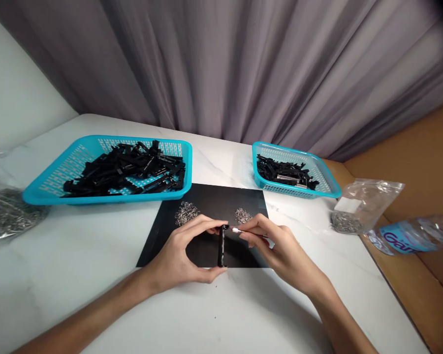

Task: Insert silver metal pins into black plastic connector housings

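Note:
My left hand [180, 250] grips a narrow black plastic part [222, 246] by its two ends, thumb below and fingers above, so it stands on end toward me. My right hand [276, 241] pinches a thin tool with a white tip [236, 230]. That tip points at the upper end of the black part, close to it; whether they touch I cannot tell. Both hands are over a black mat [203, 196]. Behind the left fingers lies a pile of small metal pieces [186, 213], and a smaller pile of metal pieces [242, 216] lies behind the right fingers.
A large blue basket [107, 199] of black plastic parts stands back left, a smaller blue basket [295, 192] of them back right. Bags of metal pieces lie at the far left [15, 211] and right [349, 221]. A plastic bottle [406, 238] lies by the table's right edge.

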Tool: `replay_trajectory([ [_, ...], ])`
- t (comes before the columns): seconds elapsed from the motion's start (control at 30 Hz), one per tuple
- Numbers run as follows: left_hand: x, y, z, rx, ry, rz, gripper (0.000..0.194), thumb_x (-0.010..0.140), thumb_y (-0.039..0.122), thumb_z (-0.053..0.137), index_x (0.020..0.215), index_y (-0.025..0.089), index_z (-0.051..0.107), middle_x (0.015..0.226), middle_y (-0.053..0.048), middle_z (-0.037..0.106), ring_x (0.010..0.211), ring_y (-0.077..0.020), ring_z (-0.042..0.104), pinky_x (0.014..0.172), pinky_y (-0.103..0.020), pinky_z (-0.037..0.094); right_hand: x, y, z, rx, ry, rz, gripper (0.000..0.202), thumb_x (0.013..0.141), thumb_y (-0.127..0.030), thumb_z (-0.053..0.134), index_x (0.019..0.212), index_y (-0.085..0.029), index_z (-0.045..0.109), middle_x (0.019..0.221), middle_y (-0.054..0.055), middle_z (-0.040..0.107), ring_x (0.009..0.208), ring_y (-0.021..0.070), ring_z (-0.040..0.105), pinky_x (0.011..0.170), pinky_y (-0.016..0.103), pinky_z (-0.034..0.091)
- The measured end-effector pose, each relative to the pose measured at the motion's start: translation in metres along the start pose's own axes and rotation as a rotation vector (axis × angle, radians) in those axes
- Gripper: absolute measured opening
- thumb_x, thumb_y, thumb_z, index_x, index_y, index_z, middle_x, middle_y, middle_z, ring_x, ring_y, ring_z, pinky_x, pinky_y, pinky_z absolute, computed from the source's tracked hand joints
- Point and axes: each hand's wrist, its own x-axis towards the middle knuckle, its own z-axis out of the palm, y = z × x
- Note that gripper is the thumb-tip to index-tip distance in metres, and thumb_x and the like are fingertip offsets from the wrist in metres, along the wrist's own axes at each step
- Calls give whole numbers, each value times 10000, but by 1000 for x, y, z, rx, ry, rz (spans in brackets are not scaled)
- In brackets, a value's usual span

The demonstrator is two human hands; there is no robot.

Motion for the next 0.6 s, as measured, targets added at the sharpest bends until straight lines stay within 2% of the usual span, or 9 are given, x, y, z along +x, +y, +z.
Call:
replay_trajectory([
  [0.13,1,2,-1,12,-4,19,717,687,174,868,1350,218,599,1120,-56,658,999,-206,645,906,-334,566,3,3,4,-28,16,-23,128,1056,-276,527,1101,-244,643,998,17,720,884,163,667,775,285,505],
  [0.6,-2,2,-4,47,-17,40,730,705,163,855,1375,240,578,1160,-55,650,1062,-218,653,945,-338,559,4,2,8,-95,66,-74,131,1065,-259,508,1100,-253,633,935,5,687,838,151,645,738,257,483],
])
